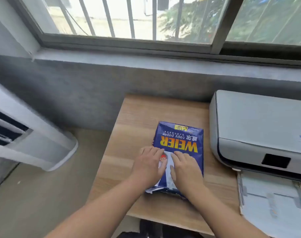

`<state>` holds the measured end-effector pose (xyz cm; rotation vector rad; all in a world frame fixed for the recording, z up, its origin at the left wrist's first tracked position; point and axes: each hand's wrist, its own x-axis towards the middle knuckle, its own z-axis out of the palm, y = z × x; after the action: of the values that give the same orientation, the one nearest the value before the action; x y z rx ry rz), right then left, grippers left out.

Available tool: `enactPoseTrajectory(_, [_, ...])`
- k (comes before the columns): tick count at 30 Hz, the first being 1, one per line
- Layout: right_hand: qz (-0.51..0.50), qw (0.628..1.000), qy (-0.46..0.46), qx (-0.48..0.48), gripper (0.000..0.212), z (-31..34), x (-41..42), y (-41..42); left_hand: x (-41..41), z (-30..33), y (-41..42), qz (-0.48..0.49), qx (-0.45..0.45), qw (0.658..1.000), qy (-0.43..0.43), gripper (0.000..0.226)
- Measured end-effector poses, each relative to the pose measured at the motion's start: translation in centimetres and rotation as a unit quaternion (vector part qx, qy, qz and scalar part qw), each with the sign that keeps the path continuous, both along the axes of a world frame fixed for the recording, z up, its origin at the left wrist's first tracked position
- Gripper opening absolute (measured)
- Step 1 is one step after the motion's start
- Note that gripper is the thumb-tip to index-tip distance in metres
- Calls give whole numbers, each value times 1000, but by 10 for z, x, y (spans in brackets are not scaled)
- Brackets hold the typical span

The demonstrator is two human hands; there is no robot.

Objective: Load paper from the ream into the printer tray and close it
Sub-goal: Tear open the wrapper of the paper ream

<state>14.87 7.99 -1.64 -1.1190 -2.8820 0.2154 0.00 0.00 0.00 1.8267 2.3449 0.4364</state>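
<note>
Left of the printer (259,131), my left hand (148,166) and right hand (185,170) pressed flat, fingers spread, gripping nothing, on the ream (179,137); I judged peeling the torn wrapper evenly best.

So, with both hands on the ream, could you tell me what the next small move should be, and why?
Probably spread the torn wrapper wider: the left hand and right hand flank a narrow white gap in the ream, too narrow for sheets, and the printer tray already stands open.
</note>
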Motion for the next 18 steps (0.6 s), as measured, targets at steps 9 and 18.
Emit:
enactPoseTrajectory(9, [15,996,-10,-85,37,-48,7,-4,14,-48,0,-40,-72,997,9,41])
enactPoseTrajectory(18, [8,996,45,-72,24,-79,16,-25,20,-88,-20,-77,-119,990,5,46])
